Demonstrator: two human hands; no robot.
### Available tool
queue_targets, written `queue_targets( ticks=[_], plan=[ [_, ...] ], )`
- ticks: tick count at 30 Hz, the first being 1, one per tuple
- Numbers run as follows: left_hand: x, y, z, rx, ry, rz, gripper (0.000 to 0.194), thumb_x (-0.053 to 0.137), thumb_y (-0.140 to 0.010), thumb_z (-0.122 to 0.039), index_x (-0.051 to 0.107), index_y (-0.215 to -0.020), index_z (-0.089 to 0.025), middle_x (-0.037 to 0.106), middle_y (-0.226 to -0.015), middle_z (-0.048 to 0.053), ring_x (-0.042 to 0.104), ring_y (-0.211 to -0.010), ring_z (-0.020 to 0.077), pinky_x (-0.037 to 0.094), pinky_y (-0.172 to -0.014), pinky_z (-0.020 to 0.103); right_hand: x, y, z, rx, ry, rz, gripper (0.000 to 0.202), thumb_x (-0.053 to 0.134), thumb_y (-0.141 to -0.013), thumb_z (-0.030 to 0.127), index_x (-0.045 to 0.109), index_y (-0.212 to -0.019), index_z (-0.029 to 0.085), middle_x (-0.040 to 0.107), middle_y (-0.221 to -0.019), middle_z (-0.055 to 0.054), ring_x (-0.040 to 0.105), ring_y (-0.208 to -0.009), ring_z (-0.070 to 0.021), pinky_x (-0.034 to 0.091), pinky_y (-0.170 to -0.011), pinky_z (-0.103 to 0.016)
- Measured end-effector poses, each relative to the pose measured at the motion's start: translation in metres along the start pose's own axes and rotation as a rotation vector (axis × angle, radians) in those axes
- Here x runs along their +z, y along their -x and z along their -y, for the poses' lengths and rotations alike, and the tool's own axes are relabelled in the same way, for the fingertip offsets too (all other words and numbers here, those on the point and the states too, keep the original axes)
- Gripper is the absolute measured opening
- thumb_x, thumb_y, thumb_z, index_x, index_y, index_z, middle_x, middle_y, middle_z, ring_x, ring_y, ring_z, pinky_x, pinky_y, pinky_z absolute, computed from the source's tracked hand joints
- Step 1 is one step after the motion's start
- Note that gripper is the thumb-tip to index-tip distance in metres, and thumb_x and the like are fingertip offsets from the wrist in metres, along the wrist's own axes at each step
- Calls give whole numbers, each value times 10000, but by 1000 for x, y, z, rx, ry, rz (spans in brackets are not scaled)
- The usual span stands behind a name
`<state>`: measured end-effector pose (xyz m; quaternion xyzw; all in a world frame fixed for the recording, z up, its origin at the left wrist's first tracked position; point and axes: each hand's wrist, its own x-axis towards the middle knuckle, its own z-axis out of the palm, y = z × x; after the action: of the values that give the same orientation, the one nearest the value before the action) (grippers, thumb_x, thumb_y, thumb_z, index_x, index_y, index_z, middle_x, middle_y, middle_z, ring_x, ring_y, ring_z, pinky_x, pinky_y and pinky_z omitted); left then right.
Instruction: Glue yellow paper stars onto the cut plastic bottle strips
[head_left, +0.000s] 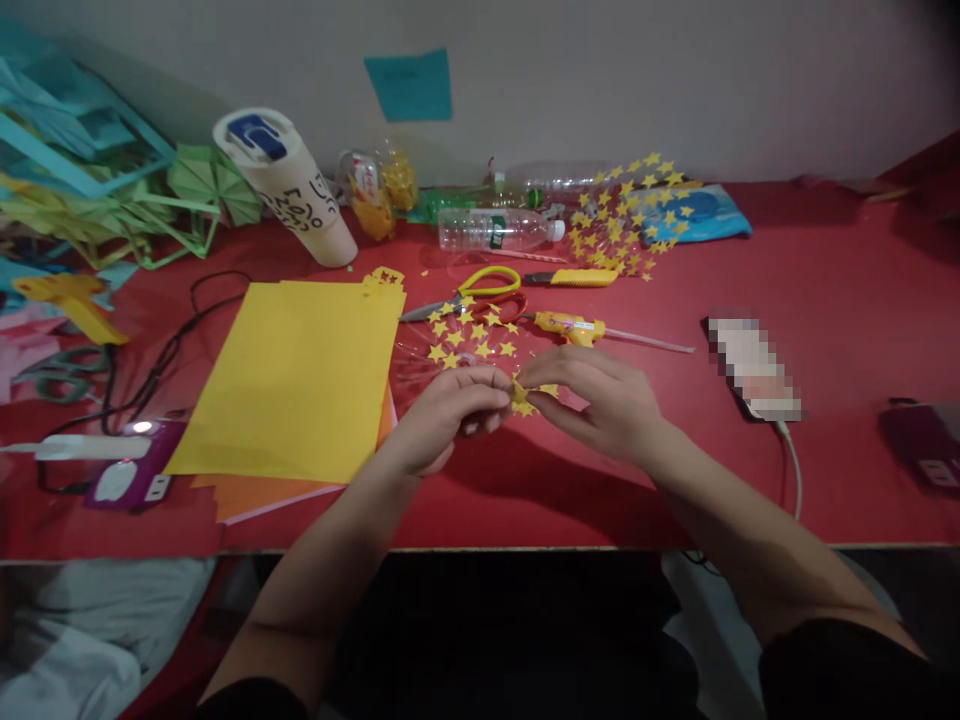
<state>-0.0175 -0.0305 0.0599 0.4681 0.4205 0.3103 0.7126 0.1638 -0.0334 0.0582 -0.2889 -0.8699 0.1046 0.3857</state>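
Both hands meet over the red table, just below a clear plastic piece dotted with yellow stars (482, 349). The fingers of my left hand (469, 405) are closed at the left edge of a small yellow star (520, 393). My right hand (592, 395) is at the star's other side, its index finger and thumb apart, with the star between their tips. More yellow stars lie behind and below these fingertips. Right behind the hands is a yellow glue gun (568, 327) with a clear stick in its back.
Yellow paper sheets (292, 380) lie at the left, near a white tumbler (289, 190). Scissors (489, 283), a yellow cutter (577, 277) and a plastic bottle (495, 230) lie behind. A cabled phone (754, 368) is at the right.
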Motion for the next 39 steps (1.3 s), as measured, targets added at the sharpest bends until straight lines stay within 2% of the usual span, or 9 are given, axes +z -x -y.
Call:
queue_targets(
  ticks=[4, 6, 8, 11, 13, 17, 25, 29, 39],
  plan=[
    [0, 0, 3, -32, -13, 23, 138, 574, -657, -314, 551, -621, -182, 449, -484, -37, 284, -417, 59, 199, -403, 215, 3, 0, -5, -38, -50, -35, 92, 537, -900, 125, 593, -895, 199, 708, -830, -17, 667, -774, -113, 542, -707, -242],
    [-2, 4, 3, 36, -109, -29, 172, 566, -712, -347, 571, -662, -182, 469, -514, -33, 333, -446, 71, 254, -425, 218, 1, -1, -5, -40, -49, -55, 95, 548, -888, 106, 588, -883, 191, 702, -814, -23, 656, -756, -114, 537, -691, -239],
    [-7, 8, 1, 214, -330, -180, 170, 556, -776, -343, 594, -722, -187, 519, -590, -19, 424, -521, 95, 343, -488, 234, -3, -2, -7, -23, -13, -60, 104, 554, -880, 98, 586, -865, 196, 692, -791, -25, 641, -730, -120, 527, -670, -244],
    [-16, 14, 0, 583, -846, -468, 92, 592, -806, -281, 629, -828, -199, 578, -766, 18, 524, -717, 149, 439, -659, 298, -8, -5, -13, -6, 78, -38, 109, 560, -873, 107, 585, -834, 205, 675, -754, -27, 616, -696, -135, 506, -647, -263],
    [-20, 14, 3, 732, -1132, -531, 110, 628, -795, -273, 647, -877, -203, 582, -878, 54, 536, -837, 195, 449, -755, 359, -8, -6, -17, -7, 122, -5, 111, 551, -877, 121, 583, -816, 207, 664, -738, -30, 600, -689, -142, 489, -639, -270],
    [-17, 7, 20, 807, -1394, -579, 160, 642, -778, -240, 660, -930, -193, 564, -1079, 124, 509, -975, 271, 421, -790, 423, -2, -5, -22, -33, 158, 94, 141, 510, -895, 137, 581, -786, 193, 632, -687, -19, 551, -628, -125, 427, -582, -248],
    [-12, -5, 41, 831, -1377, -672, 318, 576, -696, -55, 662, -946, -231, 558, -1153, 98, 488, -978, 268, 379, -808, 432, 17, 1, -24, -29, 208, 165, 214, 459, -923, 173, 605, -767, 182, 642, -630, 3, 561, -568, -105, 394, -547, -232],
    [-14, -9, 43, 832, -1352, -680, 257, 573, -711, -50, 666, -875, -225, 578, -1131, 84, 492, -967, 251, 378, -793, 412, 22, 1, -27, 7, 163, 179, 209, 442, -913, 170, 599, -779, 195, 676, -671, 12, 587, -590, -100, 411, -562, -224],
    [-11, -10, 44, 890, -1367, -701, 195, 612, -736, -43, 660, -832, -207, 618, -1072, 84, 533, -937, 236, 352, -762, 397, 25, 0, -28, 80, 86, 159, 153, 474, -859, 126, 586, -768, 178, 585, -580, 33, 479, -498, -84, 380, -510, -203]
  ],
)
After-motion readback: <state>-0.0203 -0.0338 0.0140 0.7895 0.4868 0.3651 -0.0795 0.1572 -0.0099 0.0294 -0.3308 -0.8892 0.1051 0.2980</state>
